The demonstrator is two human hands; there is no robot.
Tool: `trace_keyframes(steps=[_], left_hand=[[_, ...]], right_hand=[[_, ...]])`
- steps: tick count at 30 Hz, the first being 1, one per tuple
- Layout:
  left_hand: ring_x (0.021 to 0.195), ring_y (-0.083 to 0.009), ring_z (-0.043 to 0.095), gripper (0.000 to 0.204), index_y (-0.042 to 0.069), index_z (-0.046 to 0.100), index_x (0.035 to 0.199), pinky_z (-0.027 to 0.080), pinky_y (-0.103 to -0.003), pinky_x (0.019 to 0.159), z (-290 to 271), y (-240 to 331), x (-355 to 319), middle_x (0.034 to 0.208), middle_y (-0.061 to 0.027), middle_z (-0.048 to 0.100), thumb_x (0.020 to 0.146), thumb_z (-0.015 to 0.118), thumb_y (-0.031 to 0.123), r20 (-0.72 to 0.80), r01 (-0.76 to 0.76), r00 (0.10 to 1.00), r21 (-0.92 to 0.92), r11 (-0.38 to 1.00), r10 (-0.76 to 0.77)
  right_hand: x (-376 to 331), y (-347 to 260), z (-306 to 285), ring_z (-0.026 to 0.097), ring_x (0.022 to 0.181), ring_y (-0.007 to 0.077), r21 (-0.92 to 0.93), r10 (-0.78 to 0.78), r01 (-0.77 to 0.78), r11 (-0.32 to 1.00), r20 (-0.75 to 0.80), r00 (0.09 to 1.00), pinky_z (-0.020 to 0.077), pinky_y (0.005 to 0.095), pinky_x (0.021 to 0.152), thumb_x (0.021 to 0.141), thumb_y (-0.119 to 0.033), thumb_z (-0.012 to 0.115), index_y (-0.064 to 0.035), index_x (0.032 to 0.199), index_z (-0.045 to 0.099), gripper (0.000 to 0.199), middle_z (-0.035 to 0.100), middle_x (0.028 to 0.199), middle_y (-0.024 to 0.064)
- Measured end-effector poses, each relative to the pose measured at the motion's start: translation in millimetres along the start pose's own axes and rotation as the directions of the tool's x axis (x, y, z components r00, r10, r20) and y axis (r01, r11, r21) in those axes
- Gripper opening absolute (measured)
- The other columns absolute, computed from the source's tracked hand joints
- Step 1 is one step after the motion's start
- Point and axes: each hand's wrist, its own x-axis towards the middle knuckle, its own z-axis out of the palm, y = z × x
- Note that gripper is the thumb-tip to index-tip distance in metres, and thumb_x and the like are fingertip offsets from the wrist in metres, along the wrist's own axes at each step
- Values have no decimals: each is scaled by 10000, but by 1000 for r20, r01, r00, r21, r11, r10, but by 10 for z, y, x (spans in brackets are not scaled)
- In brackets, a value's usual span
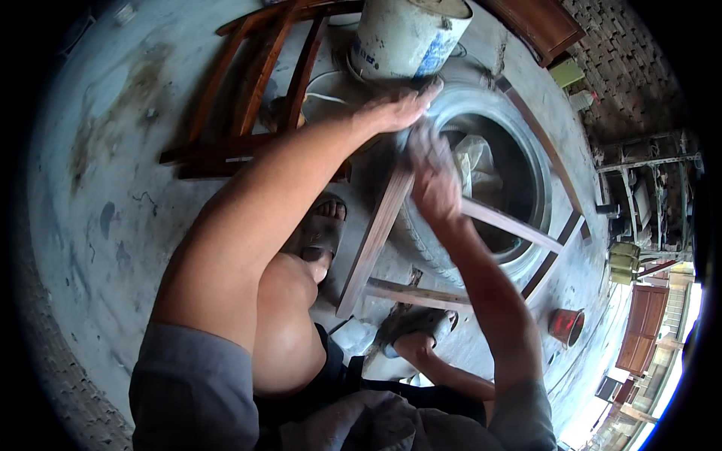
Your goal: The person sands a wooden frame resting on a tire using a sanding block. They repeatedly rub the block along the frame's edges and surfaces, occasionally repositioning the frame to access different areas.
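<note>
Left hand (395, 109) lies flat, fingers extended, pressing the top of the wooden frame (376, 240) resting across the tyre (489, 128). Right hand (435, 177), blurred, appears closed on the frame's upper rail; grip uncertain.

You have one tyre (519, 161) at centre frame, one white bucket (402, 34) at the top, one small red can (565, 325) lower right, and two sandals (323, 229) under your feet.

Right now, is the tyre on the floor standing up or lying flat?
Lying flat. The tyre rests on its sidewall on the concrete floor, its opening facing up, with a wooden frame laid across it under both hands.
</note>
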Motion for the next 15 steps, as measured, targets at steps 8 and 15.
trace_keyframes(steps=[8,15], left_hand=[[1131,-346,682,493,87,663,1332,504,-418,1003,14,-121,-123,1232,-218,700,1041,517,456,13,-185,983,62,981,185],[1159,-342,670,517,114,615,1393,509,-405,1016,232,-115,-142,1279,-218,677,914,757,249,-23,-241,966,292,926,258]], right_hand=[[103,67,-42,345,1505,328,-59,-13,17,998,67,998,273,438,1251,925,-46,479,8,1485,470,563,418,1584,195],[-2105,-1025,355,339,1513,290,124,-367,351,928,463,807,250,432,1271,958,-178,528,-23,1492,481,558,417,1600,108]])
